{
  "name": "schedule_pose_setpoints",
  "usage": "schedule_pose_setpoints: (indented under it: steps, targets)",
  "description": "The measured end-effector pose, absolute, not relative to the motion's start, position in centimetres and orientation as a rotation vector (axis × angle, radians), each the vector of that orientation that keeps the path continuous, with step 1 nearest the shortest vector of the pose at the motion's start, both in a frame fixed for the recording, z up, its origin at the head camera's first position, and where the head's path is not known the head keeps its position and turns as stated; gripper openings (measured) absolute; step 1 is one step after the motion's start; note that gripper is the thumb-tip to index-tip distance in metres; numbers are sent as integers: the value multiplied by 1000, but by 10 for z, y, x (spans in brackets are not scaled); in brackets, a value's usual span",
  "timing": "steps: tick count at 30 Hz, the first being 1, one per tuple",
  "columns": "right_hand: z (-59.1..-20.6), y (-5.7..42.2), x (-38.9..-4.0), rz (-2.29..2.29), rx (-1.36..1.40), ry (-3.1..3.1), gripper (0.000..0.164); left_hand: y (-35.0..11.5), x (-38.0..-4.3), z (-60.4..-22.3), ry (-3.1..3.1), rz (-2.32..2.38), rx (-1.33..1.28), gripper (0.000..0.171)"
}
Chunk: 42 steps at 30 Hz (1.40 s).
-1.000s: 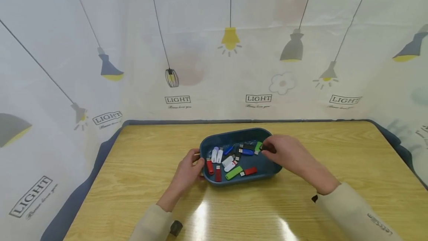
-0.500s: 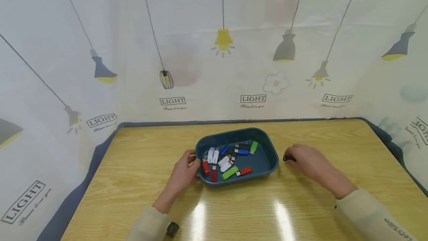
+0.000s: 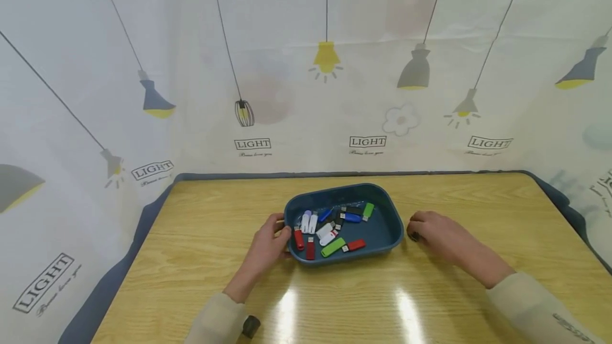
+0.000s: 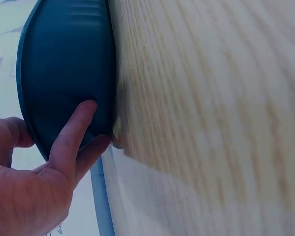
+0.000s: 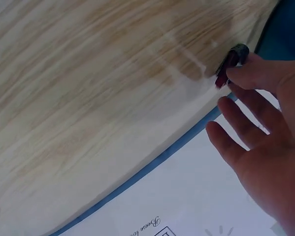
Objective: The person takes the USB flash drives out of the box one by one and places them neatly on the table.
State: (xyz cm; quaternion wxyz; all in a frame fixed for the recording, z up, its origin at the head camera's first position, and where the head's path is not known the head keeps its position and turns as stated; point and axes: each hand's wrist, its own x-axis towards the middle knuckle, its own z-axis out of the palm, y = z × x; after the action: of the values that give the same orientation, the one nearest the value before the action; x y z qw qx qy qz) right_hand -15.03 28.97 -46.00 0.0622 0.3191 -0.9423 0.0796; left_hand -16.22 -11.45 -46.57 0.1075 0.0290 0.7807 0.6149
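A dark blue plastic tray [image 3: 382, 232] stands on the table with several USB sticks lying loose in it: white, blue, black, red and green. My left hand [image 3: 265, 243] grips the tray's left end, thumb on the rim and fingers against the outer wall, as the left wrist view shows. Just right of the tray, my right hand [image 3: 437, 235] pinches a dark USB stick [image 5: 232, 64] between thumb and forefinger. In the right wrist view that stick looks black with a reddish end, and its other fingers are spread loosely.
The wood-grain table [image 3: 201, 259] extends on both sides of the tray. Behind it hangs a pale curtain [image 3: 296, 100] printed with lamps, with a dark blue border along the table's back edge. A small black object [image 3: 251, 326] is at the left sleeve.
My right hand has lifted the black USB stick out of the tray and moved right and down, outside its right rim. My left hand has stayed on the tray.
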Motion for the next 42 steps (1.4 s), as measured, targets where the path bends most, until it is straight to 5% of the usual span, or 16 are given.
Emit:
schedule_pose_setpoints:
  steps: [8,13,22,30,36,42]
  targets:
    - [-456,293,-142,453,556,-2960,21,-113,-161,-465,2311,1788,92,44]
    - [-461,284,-144,481,294,-3101,47,-113,-161,-466,2315,1781,89,43]
    - [-462,274,-147,536,360,-3135,11,-113,-162,-467,2332,1786,107,43]
    - [-455,279,-137,615,74,-3132,23,-113,-163,-465,2330,1777,99,43]
    - [-462,285,-132,646,39,-3104,45,-112,-164,-463,2336,1762,94,44]
    - [-464,287,-130,649,49,-3098,49,-108,-167,-464,2346,1754,99,44]
